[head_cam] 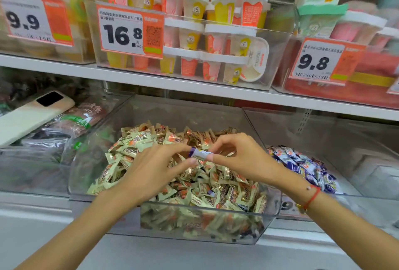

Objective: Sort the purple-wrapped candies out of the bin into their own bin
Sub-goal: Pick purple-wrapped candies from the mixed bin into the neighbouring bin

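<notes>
A clear plastic bin on the lower shelf is heaped with cream-and-orange wrapped candies. A few purple wrappers show among them near the front. Above the heap, one purple-wrapped candy is pinched at both ends: my left hand holds its left end, my right hand its right end. To the right stands a second clear bin holding a pile of purple-and-white wrapped candies.
A white phone lies on packaged goods in the bin at the left. The upper shelf carries clear bins of pudding cups with orange price tags. The shelf's white front edge runs below the bins.
</notes>
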